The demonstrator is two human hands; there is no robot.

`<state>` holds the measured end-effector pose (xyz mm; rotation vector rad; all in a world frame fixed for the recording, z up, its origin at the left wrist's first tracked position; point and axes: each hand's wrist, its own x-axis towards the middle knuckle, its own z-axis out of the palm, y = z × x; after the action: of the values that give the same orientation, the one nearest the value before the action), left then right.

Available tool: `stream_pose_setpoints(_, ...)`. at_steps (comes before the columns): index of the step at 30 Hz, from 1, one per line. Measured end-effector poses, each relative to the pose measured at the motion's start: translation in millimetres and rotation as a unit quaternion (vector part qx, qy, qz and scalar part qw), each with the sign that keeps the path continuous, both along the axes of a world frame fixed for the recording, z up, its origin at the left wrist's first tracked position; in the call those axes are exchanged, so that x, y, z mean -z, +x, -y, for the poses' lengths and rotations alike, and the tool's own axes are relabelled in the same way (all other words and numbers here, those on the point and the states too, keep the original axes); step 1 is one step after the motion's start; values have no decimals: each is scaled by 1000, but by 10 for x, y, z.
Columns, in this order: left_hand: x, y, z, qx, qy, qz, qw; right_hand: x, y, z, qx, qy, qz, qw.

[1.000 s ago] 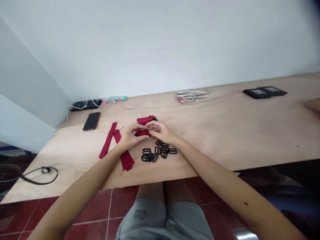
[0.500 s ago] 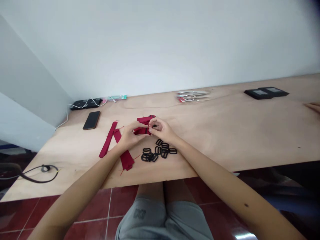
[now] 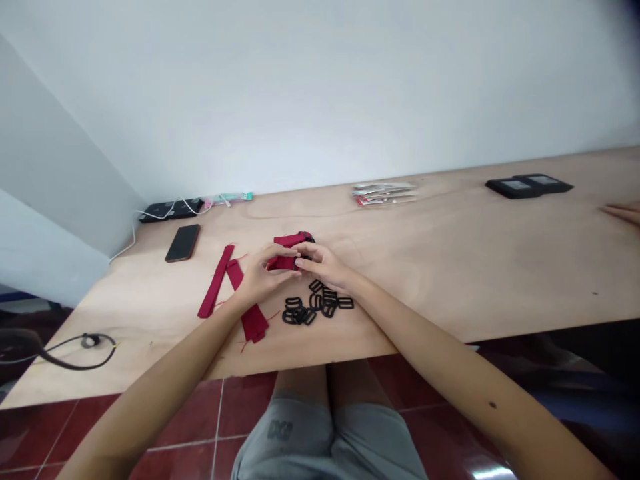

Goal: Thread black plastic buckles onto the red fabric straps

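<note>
Between my two hands is a red fabric strap [image 3: 284, 263] with a dark buckle at its right end, partly hidden by fingers. My left hand [image 3: 261, 273] grips it from the left, thumb below and fingers above. My right hand [image 3: 323, 264] pinches the buckle end. Just behind lies another red strap [image 3: 293, 239] with a black buckle at its right tip. Below my hands is a loose pile of black slide buckles [image 3: 315, 305]. To the left rest a narrow red strap [image 3: 217, 281] and a wider stack of red straps [image 3: 254, 320] with loose threads.
A phone [image 3: 183, 243] lies at the left, with black boxes and a white cable [image 3: 170, 209] behind it. Flat packets [image 3: 384, 193] sit by the wall; two black devices [image 3: 529, 186] are at right. Another person's hand [image 3: 623, 213] rests at the far right edge. A black cable [image 3: 80, 365] loops at front left.
My right fingers have come down from a raised pinch and now lie flatter along the buckle end of the strap. My left hand keeps its grip.
</note>
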<state>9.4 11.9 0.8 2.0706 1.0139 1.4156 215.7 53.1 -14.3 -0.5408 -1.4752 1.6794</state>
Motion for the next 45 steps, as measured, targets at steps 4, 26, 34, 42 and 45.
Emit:
stream_pose_setpoints(4, -20, -13, -8, -12, 18, -6, 1000, 6, 8, -20, 2, -15, -7, 1000)
stream_pose_setpoints(26, -52, -127, -101, 24, -192, -5, 981, 27, 74, -109, 51, 27, 7, 998)
stream_pose_setpoints(34, -16, -163, -158, 20, -172, -24, 985, -12, 88, -186, 72, 27, -5, 997)
stream_pose_setpoints(42, -105, -70, -163, -39, -178, 59, 981, 15, 106, -242, 151, 52, 14, 987)
stream_pose_setpoints(45, -106, -84, -253, -75, -191, 74, 976, 70, 114, -309, 184, 62, 33, 980)
